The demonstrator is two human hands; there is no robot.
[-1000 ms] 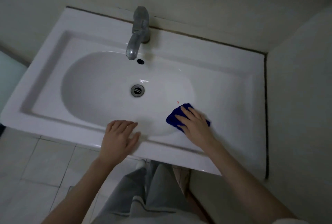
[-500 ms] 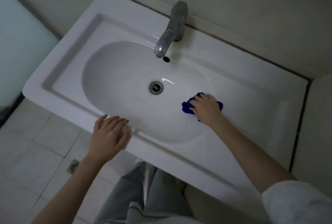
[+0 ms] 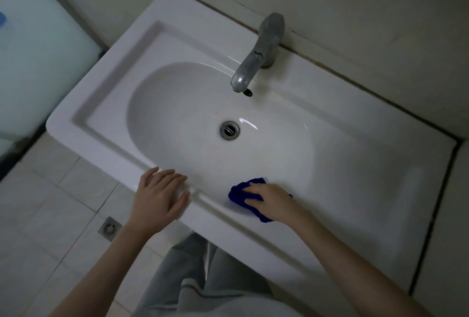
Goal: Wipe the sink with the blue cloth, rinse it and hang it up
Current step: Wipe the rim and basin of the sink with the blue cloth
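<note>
Our right hand (image 3: 274, 201) presses the blue cloth (image 3: 239, 194) against the near inner slope of the white sink (image 3: 342, 215), where the basin curves up to the near rim, right of the middle. The fingers (image 3: 251, 186) lie almost straight over the bunched cloth and point left; we cannot see the thumb. A corner of the cloth sticks out under the heel of the hand. Our left hand (image 3: 160, 197) lies flat on the near rim, just left of the cloth but apart from it, with its fingers spread, straight and holding nothing. The drain (image 3: 229, 130) sits mid-basin, and the overflow hole (image 3: 248, 92) lies beyond it under the chrome faucet (image 3: 261, 50) at the far rim. Below us are grey trousers (image 3: 203, 278), and to the near left pale floor tiles (image 3: 50, 202) with a floor drain (image 3: 109, 228)
</note>
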